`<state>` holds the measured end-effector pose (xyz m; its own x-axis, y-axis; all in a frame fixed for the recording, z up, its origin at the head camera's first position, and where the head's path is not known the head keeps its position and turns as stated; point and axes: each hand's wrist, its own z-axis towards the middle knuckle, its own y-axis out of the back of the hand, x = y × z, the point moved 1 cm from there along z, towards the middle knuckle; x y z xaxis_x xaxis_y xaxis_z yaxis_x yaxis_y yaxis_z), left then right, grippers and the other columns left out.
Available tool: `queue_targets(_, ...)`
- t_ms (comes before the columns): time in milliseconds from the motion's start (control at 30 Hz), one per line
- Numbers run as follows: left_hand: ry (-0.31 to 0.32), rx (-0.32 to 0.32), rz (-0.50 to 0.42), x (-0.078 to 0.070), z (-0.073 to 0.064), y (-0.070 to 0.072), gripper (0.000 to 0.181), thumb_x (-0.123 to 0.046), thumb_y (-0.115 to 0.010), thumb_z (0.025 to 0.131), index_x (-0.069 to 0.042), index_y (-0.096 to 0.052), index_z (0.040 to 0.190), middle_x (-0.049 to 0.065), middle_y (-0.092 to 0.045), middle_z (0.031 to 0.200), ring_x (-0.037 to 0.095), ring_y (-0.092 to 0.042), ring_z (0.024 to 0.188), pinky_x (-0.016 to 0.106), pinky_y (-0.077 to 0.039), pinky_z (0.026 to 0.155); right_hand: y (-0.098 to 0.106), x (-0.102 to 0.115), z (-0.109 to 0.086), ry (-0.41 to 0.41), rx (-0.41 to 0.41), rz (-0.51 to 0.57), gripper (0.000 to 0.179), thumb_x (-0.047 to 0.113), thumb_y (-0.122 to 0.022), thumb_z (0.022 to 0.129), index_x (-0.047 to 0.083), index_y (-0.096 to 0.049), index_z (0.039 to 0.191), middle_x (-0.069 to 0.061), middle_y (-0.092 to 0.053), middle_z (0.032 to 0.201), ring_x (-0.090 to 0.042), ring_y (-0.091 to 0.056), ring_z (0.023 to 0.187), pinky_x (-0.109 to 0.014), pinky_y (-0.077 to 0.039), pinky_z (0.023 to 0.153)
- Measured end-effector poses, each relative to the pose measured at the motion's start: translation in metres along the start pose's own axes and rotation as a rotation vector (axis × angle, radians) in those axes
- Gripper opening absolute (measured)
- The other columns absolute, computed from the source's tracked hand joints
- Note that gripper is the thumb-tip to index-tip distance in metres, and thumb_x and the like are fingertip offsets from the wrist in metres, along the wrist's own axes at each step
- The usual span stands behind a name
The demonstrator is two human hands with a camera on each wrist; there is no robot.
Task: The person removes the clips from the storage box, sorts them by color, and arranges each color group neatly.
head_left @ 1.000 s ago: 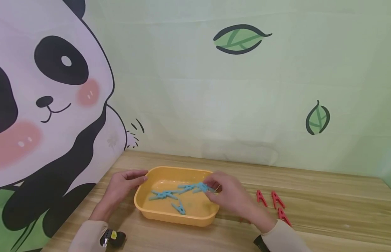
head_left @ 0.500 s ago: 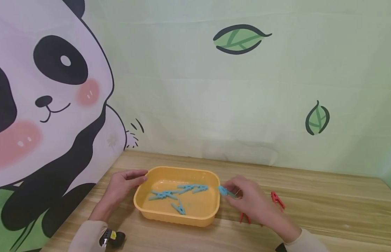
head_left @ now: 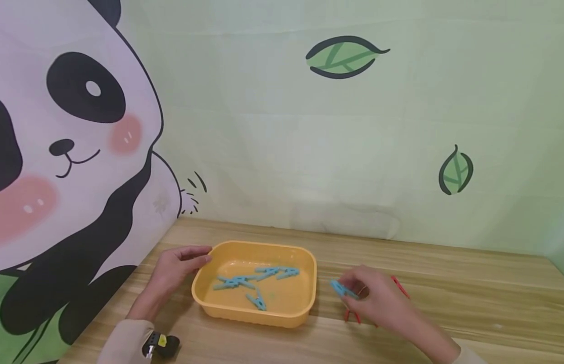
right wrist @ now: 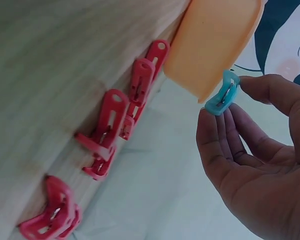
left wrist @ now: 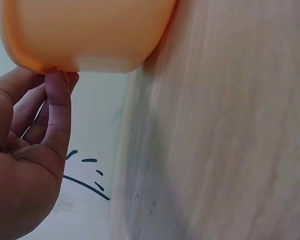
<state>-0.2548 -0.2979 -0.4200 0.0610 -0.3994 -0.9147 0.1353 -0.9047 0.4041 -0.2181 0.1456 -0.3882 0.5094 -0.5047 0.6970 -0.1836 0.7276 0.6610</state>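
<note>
In the head view my left hand (head_left: 173, 268) holds the left end of a yellow plastic basin (head_left: 254, 318), thumb and fingertips at its rim. The left wrist view shows the same left hand (left wrist: 35, 145) with its fingertips at the edge of the basin (left wrist: 90, 40). To the right of the basin, my right hand (head_left: 377, 296) pinches a blue clothespin (head_left: 341, 289) between thumb and fingertips, above the table. Up close, the right wrist view has this blue clothespin (right wrist: 224, 95) at the fingertips. Several blue clothespins (head_left: 234, 282) lie inside the basin.
Red clothespins (right wrist: 110, 120) stand on the wooden table (head_left: 445, 303) beside the right hand, partly hidden by it in the head view. Behind the table rises a green backdrop (head_left: 355, 151) with a printed panda (head_left: 91, 202) at the left.
My right hand has moved out of the basin to the right, carrying a blue clothespin, and now covers most of the red ones. The left hand stays at the rim.
</note>
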Motion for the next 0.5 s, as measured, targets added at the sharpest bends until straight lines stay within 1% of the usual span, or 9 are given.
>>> queue_targets(133, -0.001, -0.002, 0.003, 0.000, 0.000, 0.000, 0.042, -0.029, -0.079, 0.098, -0.004, -0.075, 0.132, 0.012, -0.073, 0.132, 0.028, -0.064, 0.125, 0.022, -0.056, 0.090, 0.001, -0.005, -0.006, 0.016, 0.027, 0.007, 0.009, 0.011, -0.082, 0.095, 0.010, -0.076, 0.102, 0.008, -0.068, 0.091, -0.006, -0.065, 0.084, -0.028, -0.060, 0.074)
queue_targets(300, 0.000, -0.006, 0.000, 0.000, -0.001, 0.000, 0.043, -0.030, -0.080, 0.098, -0.004, -0.075, 0.131, 0.012, -0.073, 0.131, 0.028, -0.065, 0.124, 0.022, -0.056, 0.088, 0.003, -0.010, -0.017, 0.006, 0.103, -0.001, 0.010, 0.012, -0.080, 0.096, 0.011, -0.075, 0.104, 0.009, -0.070, 0.092, -0.005, -0.064, 0.083, -0.027, -0.058, 0.073)
queue_targets(400, -0.002, -0.005, -0.003, -0.001, 0.000, 0.000, 0.043, -0.030, -0.080, 0.098, -0.004, -0.074, 0.132, 0.012, -0.073, 0.131, 0.028, -0.065, 0.124, 0.022, -0.056, 0.088, 0.003, -0.012, -0.023, -0.022, 0.164, 0.007, 0.013, 0.009, -0.081, 0.093, 0.010, -0.073, 0.103, 0.007, -0.072, 0.093, -0.005, -0.064, 0.084, -0.026, -0.058, 0.073)
queue_targets(500, -0.006, -0.005, -0.002, 0.000, -0.001, 0.000, 0.043, -0.030, -0.080, 0.098, -0.004, -0.074, 0.132, 0.012, -0.073, 0.131, 0.028, -0.065, 0.123, 0.021, -0.056, 0.087, 0.003, -0.013, -0.028, -0.075, 0.221, 0.018, 0.014, 0.009, -0.083, 0.092, 0.011, -0.072, 0.102, 0.006, -0.070, 0.094, -0.006, -0.063, 0.084, -0.026, -0.057, 0.073)
